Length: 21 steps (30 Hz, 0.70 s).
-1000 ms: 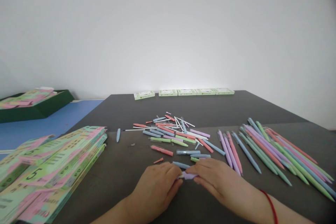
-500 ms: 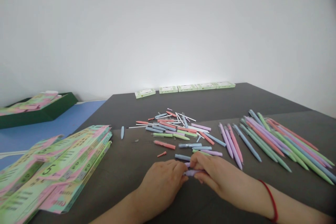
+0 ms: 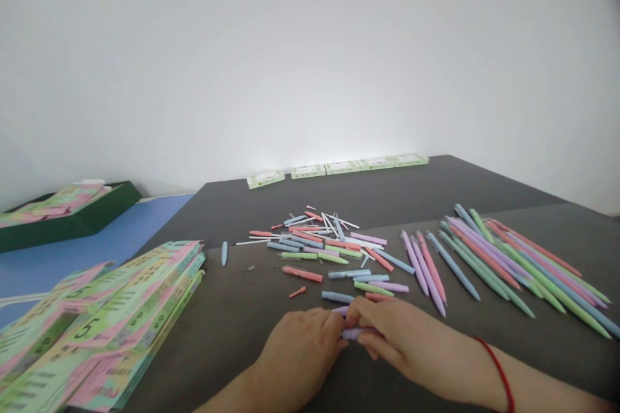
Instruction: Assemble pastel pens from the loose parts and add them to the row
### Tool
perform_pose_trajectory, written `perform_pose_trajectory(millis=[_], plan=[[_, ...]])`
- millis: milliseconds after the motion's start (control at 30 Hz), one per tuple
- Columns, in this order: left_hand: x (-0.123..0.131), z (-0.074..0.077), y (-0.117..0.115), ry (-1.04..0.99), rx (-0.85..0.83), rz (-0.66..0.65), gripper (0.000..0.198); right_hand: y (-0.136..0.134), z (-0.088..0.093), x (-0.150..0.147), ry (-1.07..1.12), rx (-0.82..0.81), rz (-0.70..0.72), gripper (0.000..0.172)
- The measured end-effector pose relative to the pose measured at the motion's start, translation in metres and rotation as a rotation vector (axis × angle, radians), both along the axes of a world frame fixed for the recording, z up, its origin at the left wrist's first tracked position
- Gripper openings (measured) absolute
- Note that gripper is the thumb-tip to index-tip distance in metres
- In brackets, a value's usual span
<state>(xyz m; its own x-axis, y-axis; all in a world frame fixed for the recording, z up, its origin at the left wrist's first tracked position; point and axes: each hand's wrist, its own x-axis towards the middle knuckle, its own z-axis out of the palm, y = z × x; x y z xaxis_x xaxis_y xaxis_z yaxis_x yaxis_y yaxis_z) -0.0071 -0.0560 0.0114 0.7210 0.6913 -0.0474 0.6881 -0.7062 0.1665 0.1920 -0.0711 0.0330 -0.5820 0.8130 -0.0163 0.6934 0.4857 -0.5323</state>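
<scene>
While pinching a lilac pen piece (image 3: 352, 333) between them — left hand (image 3: 303, 352) and right hand (image 3: 394, 335) both closed on it, near edge of dark table (image 3: 232, 316), loose pen parts (image 3: 324, 248) just beyond.

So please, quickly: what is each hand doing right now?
Left hand: closed on one end of the purple pen piece.
Right hand: closed on its other end.

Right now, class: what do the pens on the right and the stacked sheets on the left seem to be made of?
Pens: likely plastic, matte pastel barrels without glare. Stacked sheets: probably thin printed card or paper, shown by flat layered edges; exact stock unclear.
</scene>
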Motion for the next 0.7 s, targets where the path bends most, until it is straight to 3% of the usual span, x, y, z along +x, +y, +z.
perform_pose_trajectory(millis=[133, 333, 467, 600, 700], plan=[[0.001, 0.001, -0.003, -0.057, -0.002, 0.003, 0.014, 0.000, -0.008, -0.006, -0.088, 0.046, 0.039, 0.015], [-0.007, 0.011, -0.005, -0.279, -0.041, -0.012, 0.047, -0.001, -0.012, -0.007, -0.078, 0.085, 0.056, 0.025], [-0.010, 0.006, 0.001, -0.293, 0.078, -0.075, 0.043, -0.004, -0.005, -0.005, 0.005, 0.099, 0.011, 0.026], [-0.007, 0.000, 0.002, -0.124, 0.233, -0.109, 0.028, -0.005, -0.002, -0.004, 0.110, -0.027, -0.031, 0.020], [-0.005, 0.002, -0.001, -0.036, 0.423, -0.175, 0.025, -0.005, -0.008, -0.005, 0.256, -0.230, -0.026, 0.018]])
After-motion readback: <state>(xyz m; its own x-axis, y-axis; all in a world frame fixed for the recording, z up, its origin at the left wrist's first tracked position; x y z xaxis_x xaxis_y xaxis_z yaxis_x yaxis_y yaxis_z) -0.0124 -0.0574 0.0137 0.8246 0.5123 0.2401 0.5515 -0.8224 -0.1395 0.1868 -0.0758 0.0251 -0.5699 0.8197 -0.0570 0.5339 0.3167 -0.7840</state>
